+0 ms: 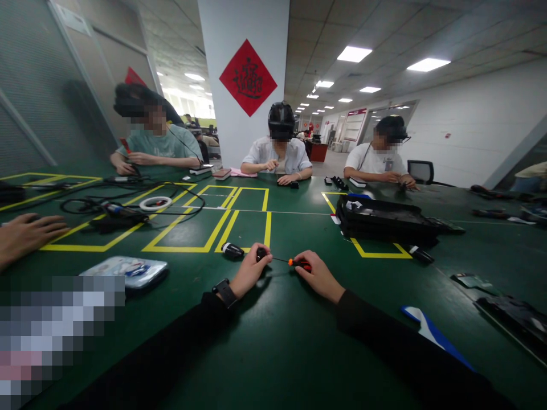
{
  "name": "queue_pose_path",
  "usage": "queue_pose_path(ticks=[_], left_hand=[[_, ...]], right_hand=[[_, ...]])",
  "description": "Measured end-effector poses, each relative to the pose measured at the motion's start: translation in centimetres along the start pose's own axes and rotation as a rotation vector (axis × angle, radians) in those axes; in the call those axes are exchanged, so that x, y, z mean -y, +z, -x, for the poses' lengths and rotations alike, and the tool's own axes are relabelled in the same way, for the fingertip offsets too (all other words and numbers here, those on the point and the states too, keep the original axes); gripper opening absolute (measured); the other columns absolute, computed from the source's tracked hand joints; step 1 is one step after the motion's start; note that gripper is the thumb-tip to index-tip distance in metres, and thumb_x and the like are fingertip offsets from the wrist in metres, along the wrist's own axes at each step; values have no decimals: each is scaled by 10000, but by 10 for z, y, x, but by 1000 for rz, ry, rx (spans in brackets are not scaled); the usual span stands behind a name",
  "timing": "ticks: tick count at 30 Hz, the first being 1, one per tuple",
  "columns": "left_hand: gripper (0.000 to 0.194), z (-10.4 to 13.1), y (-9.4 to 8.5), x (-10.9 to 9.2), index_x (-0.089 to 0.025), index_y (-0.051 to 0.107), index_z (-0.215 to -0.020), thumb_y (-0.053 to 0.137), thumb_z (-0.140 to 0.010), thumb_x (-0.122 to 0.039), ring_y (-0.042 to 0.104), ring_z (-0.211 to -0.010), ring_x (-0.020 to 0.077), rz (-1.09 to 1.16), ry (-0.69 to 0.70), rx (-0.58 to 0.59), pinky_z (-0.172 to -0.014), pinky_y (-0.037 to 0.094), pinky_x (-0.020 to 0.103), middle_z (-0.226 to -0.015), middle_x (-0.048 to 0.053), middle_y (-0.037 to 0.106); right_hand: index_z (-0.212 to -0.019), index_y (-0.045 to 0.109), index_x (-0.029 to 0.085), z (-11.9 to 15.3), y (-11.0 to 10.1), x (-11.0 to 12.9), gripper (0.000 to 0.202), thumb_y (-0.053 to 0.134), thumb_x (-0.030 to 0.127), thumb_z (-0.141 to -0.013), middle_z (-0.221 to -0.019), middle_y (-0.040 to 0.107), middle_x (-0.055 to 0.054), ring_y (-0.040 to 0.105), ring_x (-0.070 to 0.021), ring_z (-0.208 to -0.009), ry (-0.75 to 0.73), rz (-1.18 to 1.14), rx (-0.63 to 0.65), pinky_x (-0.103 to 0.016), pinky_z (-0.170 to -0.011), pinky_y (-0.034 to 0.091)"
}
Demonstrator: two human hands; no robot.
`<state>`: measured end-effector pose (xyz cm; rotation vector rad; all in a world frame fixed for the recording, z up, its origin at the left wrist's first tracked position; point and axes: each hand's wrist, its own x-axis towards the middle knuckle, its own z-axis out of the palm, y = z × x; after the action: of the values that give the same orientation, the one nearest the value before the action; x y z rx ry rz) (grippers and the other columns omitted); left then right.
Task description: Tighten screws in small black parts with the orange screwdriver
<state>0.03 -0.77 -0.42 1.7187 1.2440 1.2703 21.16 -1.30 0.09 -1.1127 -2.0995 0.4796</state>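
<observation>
My right hand is closed around the red and black handle of a screwdriver, which has an orange collar. Its thin shaft points left, toward my left hand. Between the fingers of that left hand is a small black part, and the shaft's tip meets it or ends close by. Both hands are just above the green table. A black cylindrical object with a white end lies just left of my left hand.
Another person's hand rests at the left, near a phone and black cables. A black tray stands at the right. A blue and white piece lies near my right sleeve. Several people sit across the table.
</observation>
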Motion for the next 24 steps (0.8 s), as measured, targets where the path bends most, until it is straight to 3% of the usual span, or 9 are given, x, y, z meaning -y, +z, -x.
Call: queue_pose_path(ticks=[4,10,20,24], left_hand=[[169,0,0,1,-194,472,-884,480,-758,-306,503,-786,126,-3,-2,11,-743,383,255,-845,-8,535],[165,-1,1,3,-199,473,-885,485,-757,-303,499,-802,128,19,8,6,-760,374,263,-850,-11,537],[169,-1,1,0,-195,473,-875,491,-754,-312,508,-788,129,25,-10,8,-733,379,254,-831,-10,537],[162,-1,1,0,-196,473,-876,485,-759,-306,512,-784,128,37,-11,9,-732,381,254,-822,-12,538]], right_hand=[[-929,538,178,0,1,-2,173,541,243,-769,-918,536,-39,483,-155,-857,14,-16,10,-299,-780,390],[-864,570,175,-1,3,-3,188,388,220,-855,-891,545,-47,478,-153,-877,2,-3,4,-307,-811,370],[-919,526,179,1,0,-1,159,535,225,-767,-914,527,-35,479,-152,-852,8,-27,0,-298,-781,389],[-912,543,175,0,1,-1,139,452,229,-822,-905,533,-44,480,-151,-861,21,-20,-1,-300,-790,383]])
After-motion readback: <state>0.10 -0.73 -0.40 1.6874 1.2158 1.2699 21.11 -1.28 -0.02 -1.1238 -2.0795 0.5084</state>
